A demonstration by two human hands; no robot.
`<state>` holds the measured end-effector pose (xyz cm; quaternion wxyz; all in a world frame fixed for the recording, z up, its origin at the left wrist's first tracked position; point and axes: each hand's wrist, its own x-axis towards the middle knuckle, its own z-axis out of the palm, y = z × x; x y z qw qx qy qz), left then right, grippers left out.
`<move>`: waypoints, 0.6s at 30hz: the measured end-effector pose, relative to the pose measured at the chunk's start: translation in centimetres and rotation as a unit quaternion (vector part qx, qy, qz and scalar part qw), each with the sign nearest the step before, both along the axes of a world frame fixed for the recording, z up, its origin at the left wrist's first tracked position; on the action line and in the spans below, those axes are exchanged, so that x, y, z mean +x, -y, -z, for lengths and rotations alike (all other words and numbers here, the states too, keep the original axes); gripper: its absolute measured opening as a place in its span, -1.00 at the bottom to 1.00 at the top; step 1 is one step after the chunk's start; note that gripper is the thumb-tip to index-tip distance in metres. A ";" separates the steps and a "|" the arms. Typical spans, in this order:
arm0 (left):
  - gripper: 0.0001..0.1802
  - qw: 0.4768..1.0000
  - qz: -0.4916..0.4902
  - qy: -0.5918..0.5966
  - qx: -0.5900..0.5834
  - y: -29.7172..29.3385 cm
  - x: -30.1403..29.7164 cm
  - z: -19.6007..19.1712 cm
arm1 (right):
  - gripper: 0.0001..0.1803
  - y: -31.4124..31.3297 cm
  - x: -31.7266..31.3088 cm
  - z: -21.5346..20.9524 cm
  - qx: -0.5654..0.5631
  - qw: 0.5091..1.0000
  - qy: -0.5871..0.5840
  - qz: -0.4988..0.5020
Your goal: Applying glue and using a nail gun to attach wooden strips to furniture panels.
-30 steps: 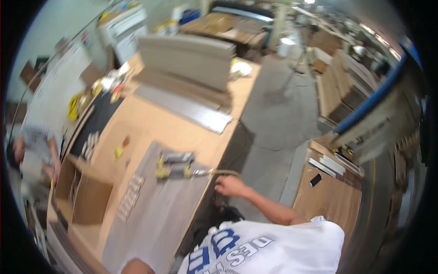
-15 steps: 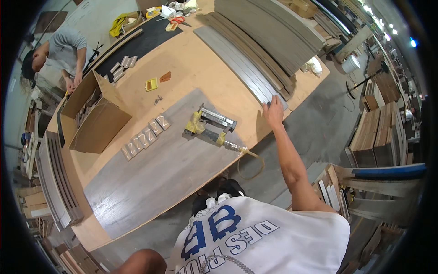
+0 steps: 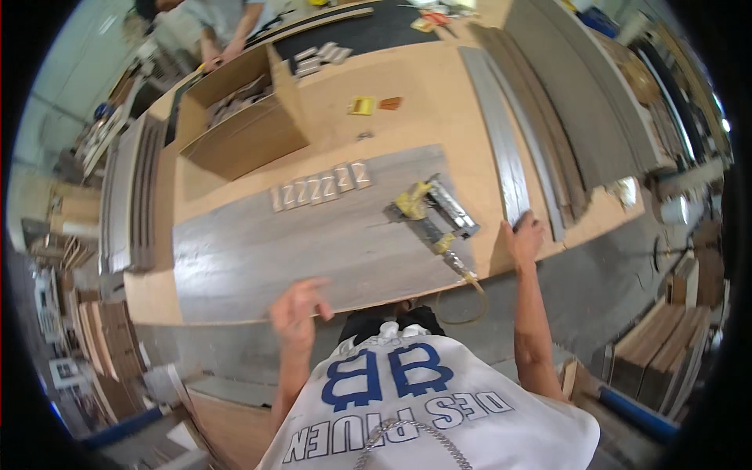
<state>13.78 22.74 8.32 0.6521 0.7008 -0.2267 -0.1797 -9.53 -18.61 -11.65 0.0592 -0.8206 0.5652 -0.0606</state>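
Right hand [image 3: 523,239] spread flat on the grey strip's [image 3: 501,157] near end at the desk's [image 3: 423,102] front edge — left hand [image 3: 296,312], fingers loosely open, touches the grey panel's [image 3: 298,251] front edge.

Wide panel [image 3: 258,251] lies flat on counter [image 3: 423,102]. Nail gun [image 3: 429,210] rests on panel's right end. Row of small blocks [image 3: 321,188] on panel's far edge, left of nail gun. Open cardboard box [image 3: 239,129] behind blocks. Long planks [image 3: 501,149] right of nail gun.
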 end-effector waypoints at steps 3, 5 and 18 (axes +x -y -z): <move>-0.40 0.987 0.123 -0.099 0.024 5.2 -0.4 3.5 | -0.04 -0.5 -0.1 -0.8 0.018 1.000 0.016 0.020; -0.53 0.959 0.228 -0.163 0.047 10.0 -1.7 6.9 | -0.02 -0.6 -0.8 -1.8 0.025 0.999 0.020 0.015; -0.15 0.690 0.256 -0.647 -0.200 33.5 -6.7 19.2 | -0.01 -26.5 -17.5 -14.0 0.295 0.908 0.281 0.101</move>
